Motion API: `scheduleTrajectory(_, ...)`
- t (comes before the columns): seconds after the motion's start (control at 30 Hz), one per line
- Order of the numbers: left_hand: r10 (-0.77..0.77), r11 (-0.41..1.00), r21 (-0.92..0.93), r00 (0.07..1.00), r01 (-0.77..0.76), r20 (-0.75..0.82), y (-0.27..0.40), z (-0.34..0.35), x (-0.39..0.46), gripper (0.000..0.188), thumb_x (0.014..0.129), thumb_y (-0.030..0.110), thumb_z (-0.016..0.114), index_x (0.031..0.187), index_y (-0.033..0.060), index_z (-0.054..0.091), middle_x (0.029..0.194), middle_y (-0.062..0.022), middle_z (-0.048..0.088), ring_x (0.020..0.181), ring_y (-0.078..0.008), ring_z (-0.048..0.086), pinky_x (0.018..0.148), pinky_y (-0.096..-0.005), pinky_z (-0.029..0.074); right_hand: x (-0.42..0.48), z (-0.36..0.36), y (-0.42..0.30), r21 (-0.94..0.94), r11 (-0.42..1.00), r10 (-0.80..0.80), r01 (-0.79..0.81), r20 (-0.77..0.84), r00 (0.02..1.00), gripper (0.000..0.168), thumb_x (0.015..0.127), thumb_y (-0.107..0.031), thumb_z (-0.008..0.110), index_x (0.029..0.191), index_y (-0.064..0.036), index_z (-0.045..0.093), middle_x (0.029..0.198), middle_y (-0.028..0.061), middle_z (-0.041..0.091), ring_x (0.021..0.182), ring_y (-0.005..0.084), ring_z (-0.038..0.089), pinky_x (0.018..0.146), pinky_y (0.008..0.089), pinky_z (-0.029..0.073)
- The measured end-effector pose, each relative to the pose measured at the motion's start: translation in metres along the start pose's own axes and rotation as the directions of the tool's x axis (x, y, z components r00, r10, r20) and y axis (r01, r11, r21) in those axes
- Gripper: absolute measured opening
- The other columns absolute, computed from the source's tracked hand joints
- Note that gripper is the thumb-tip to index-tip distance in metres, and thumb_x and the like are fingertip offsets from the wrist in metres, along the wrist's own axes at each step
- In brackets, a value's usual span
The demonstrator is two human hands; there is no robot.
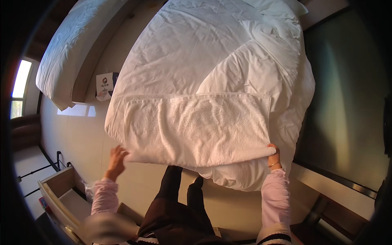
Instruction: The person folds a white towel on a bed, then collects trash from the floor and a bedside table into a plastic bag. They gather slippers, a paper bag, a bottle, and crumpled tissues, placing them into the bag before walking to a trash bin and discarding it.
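Note:
A white terry towel (196, 128) lies spread across the near end of a bed. It looks doubled over, with its hemmed edge on the far side and a thick rolled or folded edge nearer me. My right hand (274, 156) grips the near right corner, and the fold bulges out beside the fingers. Just off the near left corner is my left hand (117, 162), slightly blurred, its fingers bent and apart. Beneath the towel are the white bed sheet (183, 52) and a bunched white duvet (245, 67), which also hangs over the bed's near end.
A second bed (65, 52) stands at the far left, with a printed bag (104, 85) on the floor between the beds. An open drawer (58, 196) juts out at the lower left. To the right rises a dark glass panel (340, 101) above a pale ledge (324, 183).

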State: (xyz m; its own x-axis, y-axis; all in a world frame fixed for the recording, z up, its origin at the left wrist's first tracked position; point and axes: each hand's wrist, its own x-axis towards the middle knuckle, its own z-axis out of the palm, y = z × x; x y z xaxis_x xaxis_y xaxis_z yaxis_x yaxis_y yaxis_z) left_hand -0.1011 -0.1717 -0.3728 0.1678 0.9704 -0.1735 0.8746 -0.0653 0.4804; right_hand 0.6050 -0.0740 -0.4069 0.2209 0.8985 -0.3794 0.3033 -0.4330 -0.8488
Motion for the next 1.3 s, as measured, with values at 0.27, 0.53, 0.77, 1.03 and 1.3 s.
scheduleTrajectory(0.27, 0.066, 0.103, -0.868, 0.868, 0.485, 0.493, 0.235, 0.150, 0.131, 0.052, 0.087, 0.024, 0.051, 0.132, 0.0112, 0.029, 0.132, -0.0093, 0.035, 0.120, -0.0224, 0.034, 0.097, -0.0352, 0.032, -0.029, 0.092, -0.136, 0.564, 0.821, -0.200, 0.089, 0.137, 0.970, 0.015, 0.072, -0.019, 0.058, 0.065, -0.007, 0.053, 0.076, 0.0055, 0.056, 0.072, 0.0152, 0.052, 0.064, 0.0275, 0.042)
scheduleTrajectory(0.53, -0.056, -0.461, -0.851, 0.949, 0.251, 0.310, 0.163, 0.181, 0.108, 0.039, 0.090, 0.016, 0.040, 0.127, 0.0055, 0.035, 0.125, -0.0123, 0.041, 0.114, -0.0224, 0.042, 0.096, -0.0383, 0.034, -0.095, 0.306, -0.198, -0.212, 0.649, -0.359, 0.731, 0.762, 0.539, 0.024, 0.069, -0.013, 0.058, 0.092, -0.011, 0.059, 0.137, 0.0207, 0.026, 0.126, 0.0365, 0.026, 0.098, 0.0558, 0.016)
scheduleTrajectory(0.77, -0.058, -0.043, -0.750, 0.747, 0.661, 0.662, 0.089, 0.140, 0.085, 0.053, 0.064, -0.003, 0.064, 0.115, 0.0034, 0.049, 0.103, -0.0064, 0.058, 0.094, -0.0152, 0.054, 0.082, -0.0274, 0.044, -0.055, 0.302, -0.131, -0.521, 0.541, -0.557, 0.661, 0.367, 0.745, 0.065, 0.068, -0.012, 0.061, 0.128, -0.008, 0.034, 0.123, 0.0213, 0.038, 0.116, 0.0353, 0.033, 0.094, 0.0480, 0.027)
scheduleTrajectory(1.03, -0.470, 0.429, -0.654, 0.772, 0.624, 0.428, 0.134, 0.187, 0.067, 0.052, 0.065, 0.001, 0.059, 0.116, 0.0041, 0.047, 0.106, -0.0159, 0.057, 0.102, -0.0283, 0.052, 0.088, -0.0335, 0.039, -0.004, 0.277, -0.093, -0.390, 0.810, -0.378, 0.438, 0.225, 0.898, 0.080, 0.066, -0.028, 0.070, 0.129, -0.001, 0.029, 0.128, 0.0263, 0.029, 0.118, 0.0375, 0.030, 0.098, 0.0470, 0.023)
scheduleTrajectory(1.3, -0.514, 0.435, -0.623, 0.748, 0.649, 0.420, 0.140, 0.198, 0.068, 0.050, 0.065, 0.005, 0.062, 0.113, 0.0056, 0.046, 0.110, -0.0186, 0.052, 0.107, -0.0324, 0.048, 0.088, -0.0355, 0.039, 0.091, 0.316, -0.143, -0.808, 0.169, -0.263, 0.564, 0.514, 0.816, 0.052, 0.083, -0.042, 0.044, 0.132, -0.031, 0.030, 0.143, 0.0050, 0.017, 0.131, 0.0305, 0.013, 0.104, 0.0507, 0.006)
